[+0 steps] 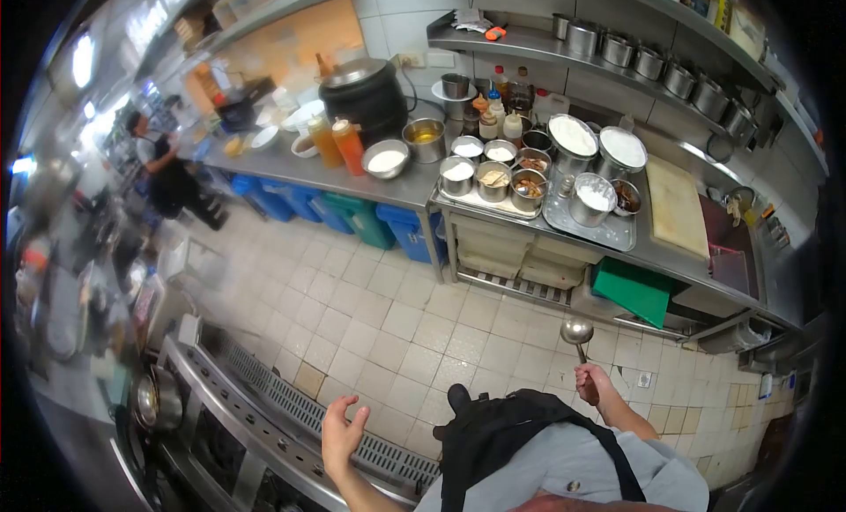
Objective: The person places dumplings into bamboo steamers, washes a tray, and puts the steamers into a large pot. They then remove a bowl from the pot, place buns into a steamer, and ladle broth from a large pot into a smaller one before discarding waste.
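Note:
My right hand (597, 385) is closed around the handle of a metal ladle (577, 332), whose bowl points away from me over the tiled floor. Nothing is in my left hand (344, 431); its fingers are apart, and it is raised beside the front edge of the stove (256, 412). Across the aisle, a steel counter (388, 184) bears metal containers of white powder (573, 135) and smaller pots of other ingredients (493, 179). Neither hand touches the counter.
A co-worker (163, 164) in a dark apron stands at the far left. Blue bins (410, 232) and a green bin (361, 219) are under the counter. A large black pot (366, 102) and a cutting board (677, 204) are on top. A pan (160, 397) sits at the lower left.

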The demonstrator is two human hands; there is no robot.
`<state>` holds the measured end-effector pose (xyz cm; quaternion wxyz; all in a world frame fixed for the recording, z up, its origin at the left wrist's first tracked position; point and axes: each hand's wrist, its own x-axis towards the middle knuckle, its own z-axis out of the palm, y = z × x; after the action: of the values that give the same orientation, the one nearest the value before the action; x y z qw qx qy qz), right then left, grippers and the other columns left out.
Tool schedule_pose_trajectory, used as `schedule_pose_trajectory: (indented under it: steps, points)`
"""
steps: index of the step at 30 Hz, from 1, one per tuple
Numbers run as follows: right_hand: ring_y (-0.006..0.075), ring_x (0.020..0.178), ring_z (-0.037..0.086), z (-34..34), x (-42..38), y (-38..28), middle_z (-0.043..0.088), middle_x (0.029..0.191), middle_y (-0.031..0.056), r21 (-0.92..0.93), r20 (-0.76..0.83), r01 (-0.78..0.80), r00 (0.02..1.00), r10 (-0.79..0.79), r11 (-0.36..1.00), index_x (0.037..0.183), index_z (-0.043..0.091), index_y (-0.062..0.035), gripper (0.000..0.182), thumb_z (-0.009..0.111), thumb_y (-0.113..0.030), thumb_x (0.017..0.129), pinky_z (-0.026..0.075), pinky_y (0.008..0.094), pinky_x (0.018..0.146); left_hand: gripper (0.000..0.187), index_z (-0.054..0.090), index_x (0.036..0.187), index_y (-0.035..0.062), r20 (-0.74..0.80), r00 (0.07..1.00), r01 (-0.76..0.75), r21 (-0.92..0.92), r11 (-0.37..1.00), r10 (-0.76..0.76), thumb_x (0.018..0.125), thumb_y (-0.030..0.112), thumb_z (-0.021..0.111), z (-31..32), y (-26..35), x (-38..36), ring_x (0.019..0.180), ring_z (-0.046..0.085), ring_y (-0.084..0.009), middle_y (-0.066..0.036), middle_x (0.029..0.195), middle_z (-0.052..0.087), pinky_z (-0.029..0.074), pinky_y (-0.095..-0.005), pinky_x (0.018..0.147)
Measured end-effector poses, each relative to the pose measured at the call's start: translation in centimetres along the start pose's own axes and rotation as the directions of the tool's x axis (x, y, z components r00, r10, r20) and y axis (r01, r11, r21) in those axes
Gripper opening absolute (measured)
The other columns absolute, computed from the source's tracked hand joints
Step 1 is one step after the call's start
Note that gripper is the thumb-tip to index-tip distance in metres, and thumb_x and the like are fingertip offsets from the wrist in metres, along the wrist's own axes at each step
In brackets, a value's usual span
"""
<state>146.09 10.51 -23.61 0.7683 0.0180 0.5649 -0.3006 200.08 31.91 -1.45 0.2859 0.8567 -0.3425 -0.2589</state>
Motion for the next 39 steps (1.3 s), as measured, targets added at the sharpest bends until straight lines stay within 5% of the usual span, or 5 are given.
schedule_pose_trajectory:
  steps: [9, 14, 21, 27, 39]
  points:
    - [0.0060, 0.046, 0.042, 9.8, -4.9, -0.3, 0.048, 0.058, -0.0075, -0.306, -0.035, -0.012, 0.999, 0.002, 0.952, 0.069, 0.051, -0.0194, 0.028, 0.068, -0.021, 0.091, 0.035, 0.0200, 0.044, 0.041, 0.070, 0.114, -0.0009, 0.113, 0.971, -0.223, 0.108, 0.969, 0.211, 0.087, 0.029, 0.076, -0.5, -0.8, 10.1, 0.100, 0.067, -0.0380, -0.023, 0.115, 0.069, 0.052, -0.0430, 0.089]
    - [0.0111, 0.047, 0.044, 13.8, -3.0, -2.0, 0.047, 0.056, -0.0028, -0.563, 0.009, -0.025, 0.999, 0.036, 0.826, 0.070, 0.054, -0.0132, 0.024, 0.069, -0.015, 0.088, 0.038, 0.0281, 0.047, 0.045, 0.070, 0.118, 0.0015, 0.251, 0.966, 0.029, 0.155, 0.987, -0.068, 0.088, 0.034, 0.075, 0.1, 0.1, 9.4, 0.091, 0.067, -0.0381, -0.023, 0.116, 0.068, 0.053, -0.0435, 0.085]
    - [0.0144, 0.049, 0.049, 21.3, 7.9, -6.5, 0.053, 0.063, 0.0031, -0.873, 0.064, -0.064, 0.968, 0.243, 0.484, 0.072, 0.056, -0.0067, 0.017, 0.066, -0.006, 0.085, 0.040, 0.0322, 0.046, 0.043, 0.070, 0.116, 0.0000, -0.134, 0.970, 0.208, 0.035, 0.978, -0.202, 0.087, 0.031, 0.076, 1.1, -2.7, 0.5, 0.106, 0.067, -0.0373, -0.023, 0.116, 0.068, 0.054, -0.0415, 0.089]
    - [0.0146, 0.045, 0.051, 32.6, 19.4, -9.9, 0.055, 0.063, 0.0030, -0.969, 0.168, 0.237, 0.844, 0.510, -0.072, 0.088, 0.061, -0.0024, 0.005, 0.062, -0.008, 0.088, 0.044, 0.0322, 0.041, 0.040, 0.069, 0.117, 0.0013, -0.503, 0.614, 0.647, -0.120, 0.753, -0.608, 0.089, 0.030, 0.072, 10.3, 1.4, -14.6, 0.110, 0.065, -0.0401, -0.023, 0.116, 0.068, 0.052, -0.0438, 0.095]
    - [0.0131, 0.040, 0.044, 39.8, 22.7, -6.6, 0.052, 0.062, 0.0021, -0.797, 0.069, 0.483, 0.669, 0.740, -0.363, 0.106, 0.059, -0.0018, 0.021, 0.055, -0.011, 0.087, 0.037, 0.0298, 0.035, 0.050, 0.070, 0.120, 0.0033, 0.051, 0.005, 0.751, -0.659, -0.029, -0.999, 0.089, 0.043, 0.069, 46.9, 23.1, -34.2, 0.118, 0.064, -0.0379, -0.023, 0.121, 0.069, 0.049, -0.0451, 0.103]
